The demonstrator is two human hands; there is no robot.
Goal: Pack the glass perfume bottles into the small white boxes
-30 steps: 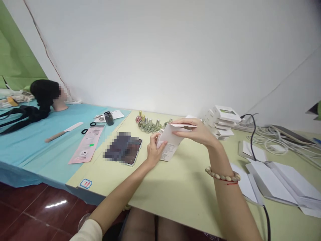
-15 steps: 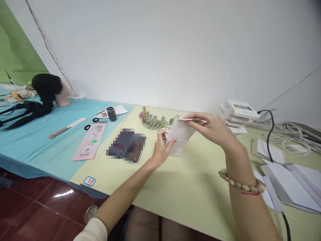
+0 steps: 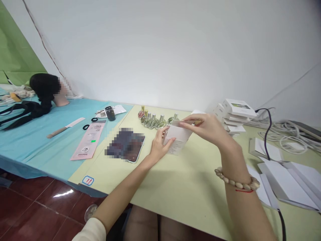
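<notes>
A small white carton (image 3: 177, 139) with printed text stands tilted above the pale yellow table (image 3: 180, 187). My left hand (image 3: 158, 146) grips its lower left side, fingers curled round it. My right hand (image 3: 205, 129) pinches the carton's top flap from the right; the wrist wears a bead bracelet (image 3: 237, 182). Just behind the carton stands a cluster of small glass bottles (image 3: 152, 121) with metal caps.
A phone (image 3: 126, 147) lies left of the carton. A stack of white boxes (image 3: 234, 115), cables (image 3: 288, 137) and flat white cartons (image 3: 288, 182) fill the right. On the blue cloth (image 3: 37, 140) are a knife (image 3: 65, 127), a pink packet (image 3: 89, 140), a jar (image 3: 110, 113) and a wig head (image 3: 46, 90).
The carton's top flap, held up a second ago, has been brought down onto the box by my right hand. My left hand keeps its grip on the lower side.
</notes>
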